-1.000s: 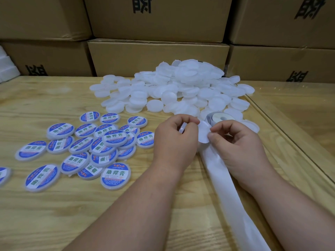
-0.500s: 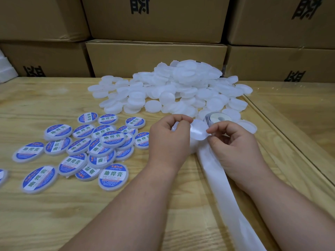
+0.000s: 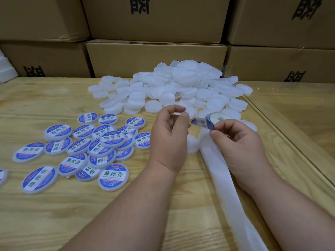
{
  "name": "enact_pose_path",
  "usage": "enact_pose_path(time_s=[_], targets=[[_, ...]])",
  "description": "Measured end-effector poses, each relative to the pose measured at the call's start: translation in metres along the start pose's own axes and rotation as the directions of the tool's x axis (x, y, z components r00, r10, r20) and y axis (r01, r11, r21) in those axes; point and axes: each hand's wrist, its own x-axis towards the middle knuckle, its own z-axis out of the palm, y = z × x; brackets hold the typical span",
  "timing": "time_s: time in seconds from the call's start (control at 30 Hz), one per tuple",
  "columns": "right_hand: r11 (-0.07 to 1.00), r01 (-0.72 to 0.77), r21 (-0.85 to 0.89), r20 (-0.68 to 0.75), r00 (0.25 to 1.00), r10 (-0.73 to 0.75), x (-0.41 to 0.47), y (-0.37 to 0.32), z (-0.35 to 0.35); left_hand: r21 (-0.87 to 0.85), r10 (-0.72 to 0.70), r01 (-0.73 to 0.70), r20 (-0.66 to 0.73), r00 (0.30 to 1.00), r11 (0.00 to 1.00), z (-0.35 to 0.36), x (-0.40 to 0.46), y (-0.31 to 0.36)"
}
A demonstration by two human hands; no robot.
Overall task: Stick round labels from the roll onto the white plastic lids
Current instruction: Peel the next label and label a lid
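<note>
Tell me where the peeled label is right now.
Head view, right of centre: the peeled label is pinched by the right hand, raised beside the left hand, before the label roll.

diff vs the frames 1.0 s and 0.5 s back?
The hands have parted. The right hand has peeled a blue round label off the backing strip and pinches it in the air. The left hand has lifted a blank lid. The labelled lids, blank lid pile and roll are unmoved.
</note>
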Motion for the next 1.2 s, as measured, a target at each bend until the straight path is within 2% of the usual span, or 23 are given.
enact_pose_path(time_s=[0.1,0.17,0.3,0.4,0.6,0.7,0.93,1.2], targets=[[0.971,-0.141,0.195,0.015,0.99,0.141,0.002,-0.004,-0.003,-0.149,-0.03,0.032,0.011,0.999,0.988,-0.001,0.0,0.001],[0.9,-0.234,0.368,0.06,0.972,0.228,0.007,-0.005,-0.008,-0.227,-0.086,0.083,-0.004,0.996,0.97,-0.001,0.0,0.005],[0.641,-0.489,0.592,0.333,0.872,0.358,0.014,-0.008,-0.019,-0.28,-0.137,0.133,0.003,0.991,0.951,-0.001,0.001,0.008],[0.512,-0.624,0.59,0.513,0.78,0.359,0.014,-0.01,-0.024,-0.333,-0.187,0.199,0.067,0.98,0.922,-0.002,0.003,0.01],[0.466,-0.736,0.491,0.658,0.664,0.355,0.016,-0.011,-0.026,-0.388,-0.289,0.328,0.156,0.945,0.861,0.0,0.005,0.011],[0.467,-0.767,0.44,0.682,0.624,0.381,0.015,-0.012,-0.026,-0.408,-0.337,0.395,0.209,0.918,0.823,-0.001,0.005,0.012],[0.462,-0.79,0.403,0.704,0.59,0.396,0.015,-0.013,-0.024,-0.409,-0.309,0.399,0.27,0.912,0.82,-0.002,0.006,0.009],[0.445,-0.79,0.422,0.697,0.596,0.397,0.014,-0.013,-0.024,-0.364,-0.288,0.37,0.261,0.921,0.855,-0.002,0.008,0.003]])
